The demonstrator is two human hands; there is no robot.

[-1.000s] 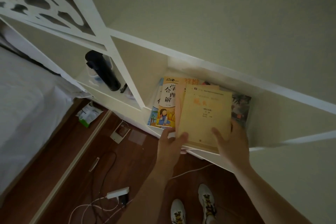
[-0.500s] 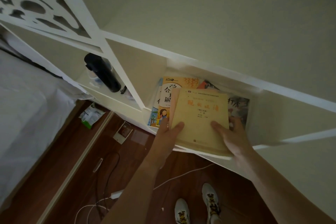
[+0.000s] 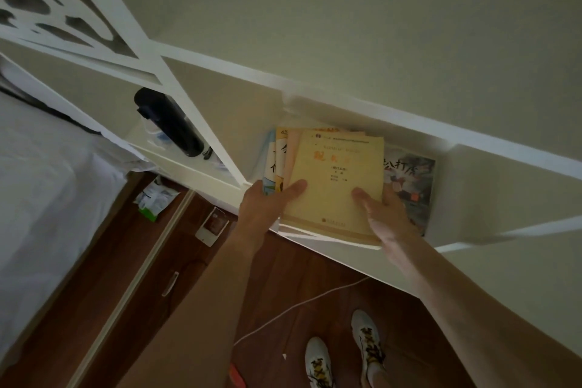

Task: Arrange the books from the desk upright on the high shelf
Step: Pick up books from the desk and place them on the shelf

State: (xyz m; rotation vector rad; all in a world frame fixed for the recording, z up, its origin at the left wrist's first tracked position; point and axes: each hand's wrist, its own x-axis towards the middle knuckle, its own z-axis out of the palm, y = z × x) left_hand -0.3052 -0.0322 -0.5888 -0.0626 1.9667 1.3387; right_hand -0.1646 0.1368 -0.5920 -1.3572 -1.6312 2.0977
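Two hands grip one yellow book [image 3: 333, 186] in the shelf [image 3: 472, 186] compartment, left hand [image 3: 267, 201] and right hand [image 3: 387, 214] at its lower corners; its long axis is tilted backward, cover outward.

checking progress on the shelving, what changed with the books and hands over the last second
Both hands, left hand and right hand, pushed the yellow book deeper into the shelf compartment, over the colourful books behind it. Each thumb stays on its cover. The black flask has not moved.
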